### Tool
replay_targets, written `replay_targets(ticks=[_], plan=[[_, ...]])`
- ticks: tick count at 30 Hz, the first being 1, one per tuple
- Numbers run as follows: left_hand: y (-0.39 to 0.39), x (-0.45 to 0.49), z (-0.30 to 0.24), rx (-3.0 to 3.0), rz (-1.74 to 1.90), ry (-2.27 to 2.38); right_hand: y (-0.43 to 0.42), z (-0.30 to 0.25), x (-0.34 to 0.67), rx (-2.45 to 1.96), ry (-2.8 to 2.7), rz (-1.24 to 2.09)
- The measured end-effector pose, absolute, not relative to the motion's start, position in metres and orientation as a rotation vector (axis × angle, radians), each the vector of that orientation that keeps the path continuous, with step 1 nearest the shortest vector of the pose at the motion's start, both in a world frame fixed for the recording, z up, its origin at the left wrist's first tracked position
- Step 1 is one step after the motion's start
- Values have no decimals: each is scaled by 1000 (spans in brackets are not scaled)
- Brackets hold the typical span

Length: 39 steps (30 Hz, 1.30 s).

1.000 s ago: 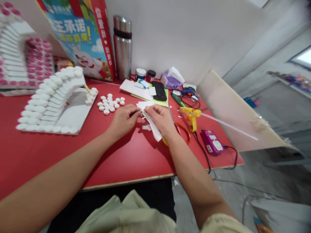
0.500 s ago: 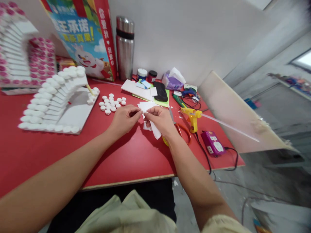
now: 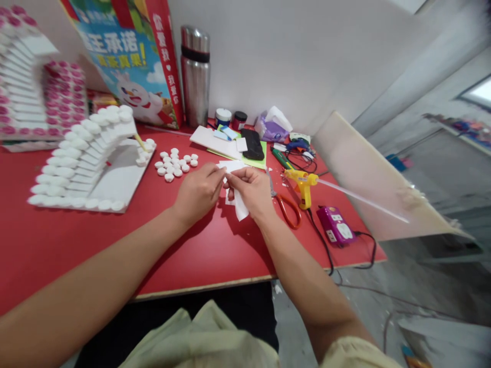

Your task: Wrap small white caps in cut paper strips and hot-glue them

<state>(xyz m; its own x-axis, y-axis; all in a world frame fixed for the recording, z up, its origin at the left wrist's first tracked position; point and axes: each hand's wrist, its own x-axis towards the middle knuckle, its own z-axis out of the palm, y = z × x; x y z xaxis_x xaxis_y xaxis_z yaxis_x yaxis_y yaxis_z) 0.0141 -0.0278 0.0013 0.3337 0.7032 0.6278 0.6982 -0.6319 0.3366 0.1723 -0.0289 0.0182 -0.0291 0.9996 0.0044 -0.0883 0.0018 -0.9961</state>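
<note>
Over the red table [image 3: 215, 250], my left hand [image 3: 199, 193] and my right hand [image 3: 251, 191] meet fingertip to fingertip. A soft white strip [image 3: 241, 207], paper or tissue, hangs down from my right hand's closed fingers. My left hand pinches a small white bit at the same spot; its fingers largely hide it. More white pieces [image 3: 230, 165] lie just behind the hands. Left of them is a group of round white puffs [image 3: 174, 164]. Farther left stands a white staircase model [image 3: 86, 162] edged with similar puffs.
Orange-handled scissors [image 3: 289, 209], a yellow glue gun [image 3: 303, 185] with a long clear stick, and a purple power socket [image 3: 336, 226] lie to the right. A steel flask [image 3: 195, 76], a printed box [image 3: 134, 66] and a tissue pack [image 3: 273, 128] stand behind. A pink-dotted model [image 3: 67, 97] is far left.
My left hand has rolled over so that its back shows more, with the fingertips still against my right hand. The hanging strip has swung slightly to the left.
</note>
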Motion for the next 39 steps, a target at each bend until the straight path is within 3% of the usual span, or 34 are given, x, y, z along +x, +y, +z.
replay_targets(ticks=[7,12,27,35,39], plan=[[-29,13,8,2064,1396,1120,-30,22,180,-1100,-1288,1206],[-24,7,13,1584,1280,956,-30,25,182,-1004,-1418,1204],[-29,17,7,1827,1424,1090,-32,18,177,-1123,-1570,899],[-25,13,7,1826,1387,1136,-24,29,187,-1128,-1075,1648],[-22,10,2,1927,1427,1088,-20,31,192,-1114,-973,1807]])
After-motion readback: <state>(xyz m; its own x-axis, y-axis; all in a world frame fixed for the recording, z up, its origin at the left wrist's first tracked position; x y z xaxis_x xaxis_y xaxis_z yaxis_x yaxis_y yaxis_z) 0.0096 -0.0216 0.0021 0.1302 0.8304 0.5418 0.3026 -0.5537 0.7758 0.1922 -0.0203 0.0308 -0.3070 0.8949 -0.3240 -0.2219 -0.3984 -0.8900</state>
